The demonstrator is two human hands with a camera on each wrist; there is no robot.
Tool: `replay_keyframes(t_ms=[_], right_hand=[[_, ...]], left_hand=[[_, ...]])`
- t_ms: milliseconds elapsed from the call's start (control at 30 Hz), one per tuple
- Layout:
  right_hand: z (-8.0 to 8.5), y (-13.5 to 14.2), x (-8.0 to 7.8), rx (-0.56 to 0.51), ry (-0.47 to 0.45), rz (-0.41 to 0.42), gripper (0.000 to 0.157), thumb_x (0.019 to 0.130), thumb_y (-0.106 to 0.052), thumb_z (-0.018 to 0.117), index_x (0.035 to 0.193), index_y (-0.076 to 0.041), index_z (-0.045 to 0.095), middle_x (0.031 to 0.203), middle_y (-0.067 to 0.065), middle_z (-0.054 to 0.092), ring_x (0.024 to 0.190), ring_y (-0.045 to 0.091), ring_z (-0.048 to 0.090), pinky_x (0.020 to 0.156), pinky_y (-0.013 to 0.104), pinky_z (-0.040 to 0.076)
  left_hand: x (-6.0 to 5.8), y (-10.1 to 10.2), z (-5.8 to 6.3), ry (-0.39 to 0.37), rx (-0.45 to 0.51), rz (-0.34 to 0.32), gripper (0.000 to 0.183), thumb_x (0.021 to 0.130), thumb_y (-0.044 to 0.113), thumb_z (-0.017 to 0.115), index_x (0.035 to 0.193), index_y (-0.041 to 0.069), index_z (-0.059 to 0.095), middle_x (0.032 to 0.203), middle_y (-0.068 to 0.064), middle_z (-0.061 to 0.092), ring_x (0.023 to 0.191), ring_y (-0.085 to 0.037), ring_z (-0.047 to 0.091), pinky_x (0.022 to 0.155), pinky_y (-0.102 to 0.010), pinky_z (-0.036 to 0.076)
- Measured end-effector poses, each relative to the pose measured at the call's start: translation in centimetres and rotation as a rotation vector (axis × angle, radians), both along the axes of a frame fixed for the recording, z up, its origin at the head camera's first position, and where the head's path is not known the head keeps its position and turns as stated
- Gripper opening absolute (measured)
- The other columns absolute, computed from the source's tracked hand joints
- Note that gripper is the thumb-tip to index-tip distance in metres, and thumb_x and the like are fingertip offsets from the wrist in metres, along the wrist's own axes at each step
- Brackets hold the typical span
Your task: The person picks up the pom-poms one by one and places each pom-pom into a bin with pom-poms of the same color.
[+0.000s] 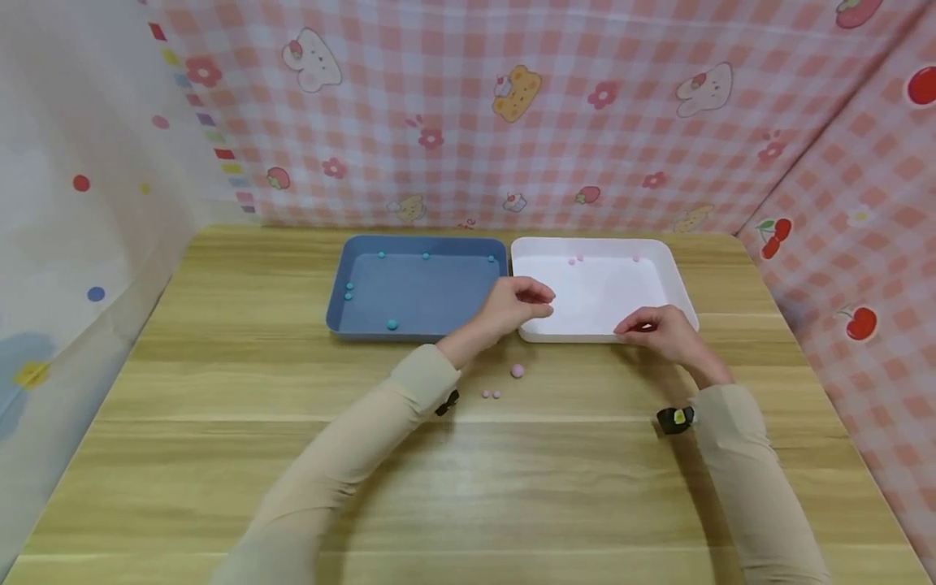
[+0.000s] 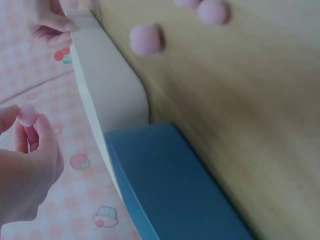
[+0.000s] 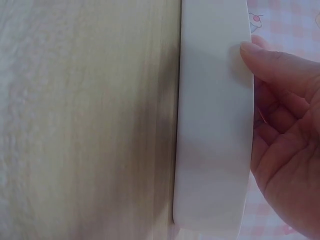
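Left grip (image 1: 508, 307) pinches ball (image 2: 27, 115) between fingertips, white tray (image 1: 603, 288) below it; right grip (image 1: 661, 331) pinches tray's near rim. Loose balls (image 1: 517, 371) on desk (image 1: 556, 487), nearside of left grip. Slack pinch could drop ball; right-grip tug could tip tray.

The left hand (image 2: 30, 167) pinches a pink ball (image 2: 27, 115). The right hand (image 2: 47, 21) holds the white tray (image 2: 110, 77), beside a blue tray (image 2: 175, 180). Three pink balls (image 2: 145, 40) sit on the counter (image 2: 245, 105).

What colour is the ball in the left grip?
The ball is pink, best seen in the left wrist view.
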State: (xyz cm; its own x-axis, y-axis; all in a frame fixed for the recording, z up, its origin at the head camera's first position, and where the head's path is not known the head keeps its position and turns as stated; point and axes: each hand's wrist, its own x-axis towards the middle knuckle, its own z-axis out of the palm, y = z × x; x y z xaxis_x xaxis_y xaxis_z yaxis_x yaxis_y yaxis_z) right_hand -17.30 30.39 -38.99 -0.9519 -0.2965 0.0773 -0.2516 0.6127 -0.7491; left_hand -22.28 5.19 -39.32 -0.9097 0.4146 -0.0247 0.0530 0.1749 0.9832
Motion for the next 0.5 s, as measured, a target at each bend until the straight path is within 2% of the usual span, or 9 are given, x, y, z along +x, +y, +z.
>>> replay_keyframes(t_ms=[167, 367, 500], right_hand=[[0.0, 0.0, 0.0, -0.001, -0.018, -0.01, 0.005, 0.079, 0.013, 0.065, 0.084, 0.013, 0.067, 0.08, 0.026, 0.065, 0.068, 0.004, 0.057, 0.061, 0.012, 0.046], [0.0, 0.0, 0.0, 0.001, -0.006, -0.012, 0.005, 0.079, 0.013, 0.066, 0.083, 0.013, 0.067, 0.079, 0.024, 0.065, 0.068, 0.002, 0.057, 0.061, 0.012, 0.045], [-0.7, 0.5, -0.3, -0.005, -0.013, -0.013, 0.005, 0.079, 0.013, 0.066, 0.084, 0.012, 0.067, 0.08, 0.024, 0.066, 0.068, 0.002, 0.056, 0.061, 0.012, 0.046]], left_hand=[[-1.1, 1.2, 0.5, -0.036, 0.034, 0.03, 0.021, 0.081, -0.003, 0.069, 0.101, -0.009, 0.066, 0.097, -0.019, 0.067, 0.081, -0.016, 0.061, 0.071, -0.018, 0.048], [-2.3, 2.4, 0.8, -0.071, 0.01, 0.063, 0.02, 0.081, 0.001, 0.07, 0.101, -0.003, 0.069, 0.097, -0.014, 0.068, 0.083, -0.015, 0.061, 0.071, -0.017, 0.048], [-3.0, 3.2, 0.7, -0.08, 0.016, 0.084, 0.019, 0.081, 0.001, 0.07, 0.099, -0.002, 0.069, 0.096, -0.013, 0.068, 0.082, -0.014, 0.061, 0.071, -0.017, 0.048]])
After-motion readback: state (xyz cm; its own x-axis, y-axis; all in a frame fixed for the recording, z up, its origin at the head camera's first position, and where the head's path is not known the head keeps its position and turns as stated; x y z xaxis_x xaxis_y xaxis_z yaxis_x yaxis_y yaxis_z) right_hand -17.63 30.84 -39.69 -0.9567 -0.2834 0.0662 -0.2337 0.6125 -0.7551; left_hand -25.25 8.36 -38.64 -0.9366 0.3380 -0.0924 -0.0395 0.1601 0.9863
